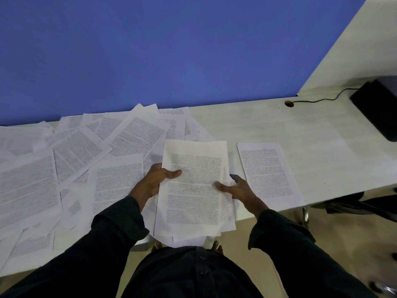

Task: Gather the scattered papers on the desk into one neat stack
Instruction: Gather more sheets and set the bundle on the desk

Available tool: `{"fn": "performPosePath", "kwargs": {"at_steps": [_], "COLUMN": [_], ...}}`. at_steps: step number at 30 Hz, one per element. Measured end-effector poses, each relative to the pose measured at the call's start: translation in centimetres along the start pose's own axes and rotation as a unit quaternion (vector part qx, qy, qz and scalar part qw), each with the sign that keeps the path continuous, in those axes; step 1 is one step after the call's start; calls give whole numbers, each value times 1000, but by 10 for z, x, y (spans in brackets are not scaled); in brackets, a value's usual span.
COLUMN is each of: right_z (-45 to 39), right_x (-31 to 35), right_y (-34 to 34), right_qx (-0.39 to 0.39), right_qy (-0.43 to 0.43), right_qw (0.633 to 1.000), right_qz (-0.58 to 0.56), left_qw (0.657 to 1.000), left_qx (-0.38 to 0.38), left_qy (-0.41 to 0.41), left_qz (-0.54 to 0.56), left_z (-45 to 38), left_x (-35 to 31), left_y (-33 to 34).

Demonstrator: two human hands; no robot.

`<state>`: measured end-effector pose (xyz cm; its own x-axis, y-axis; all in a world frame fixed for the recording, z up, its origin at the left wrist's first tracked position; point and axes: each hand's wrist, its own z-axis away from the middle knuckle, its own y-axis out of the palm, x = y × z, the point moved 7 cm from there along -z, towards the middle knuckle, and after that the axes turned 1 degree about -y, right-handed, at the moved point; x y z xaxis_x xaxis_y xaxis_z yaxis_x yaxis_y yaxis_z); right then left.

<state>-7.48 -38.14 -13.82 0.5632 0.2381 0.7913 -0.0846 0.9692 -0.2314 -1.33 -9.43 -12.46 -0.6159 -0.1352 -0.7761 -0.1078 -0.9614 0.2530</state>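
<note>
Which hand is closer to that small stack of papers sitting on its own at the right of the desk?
Right. The right hand grips the held sheets' right edge, just left of the separate stack. The left hand holds their left edge, farther away.

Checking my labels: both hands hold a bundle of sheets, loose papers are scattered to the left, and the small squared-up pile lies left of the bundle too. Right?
One slip: the head view shows the small squared-up pile lying right of the bundle, beside the right hand. The rest holds: left hand and right hand both hold the bundle, and loose papers are scattered to the left on the desk.
</note>
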Motion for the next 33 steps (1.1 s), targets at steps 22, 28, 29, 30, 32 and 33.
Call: {"fn": "performPosePath", "kwargs": {"at_steps": [22,28,29,30,32,33], "right_z": [-4,-15,-10,-6,-3,-3], "right_x": [-9,-14,-13,-11,-10,-10], "right_y": [10,40,44,49,60,62], "right_qx": [-94,18,50,85,128,125], "right_qy": [79,111,106,90,63,62], "right_qw": [967,963,971,978,983,984], "right_qz": [-222,-244,-209,-168,-119,-107], "left_qw": [962,991,992,992,991,991], "left_qx": [111,-49,-62,-48,10,12], "left_qy": [-79,-1,10,22,47,57], "left_qz": [-236,-126,-111,-111,-127,-123], "left_z": [-5,-17,-17,-17,-13,-14], "left_x": [20,25,24,23,20,19], "left_y": [-7,-26,-28,-24,-7,-5]}}
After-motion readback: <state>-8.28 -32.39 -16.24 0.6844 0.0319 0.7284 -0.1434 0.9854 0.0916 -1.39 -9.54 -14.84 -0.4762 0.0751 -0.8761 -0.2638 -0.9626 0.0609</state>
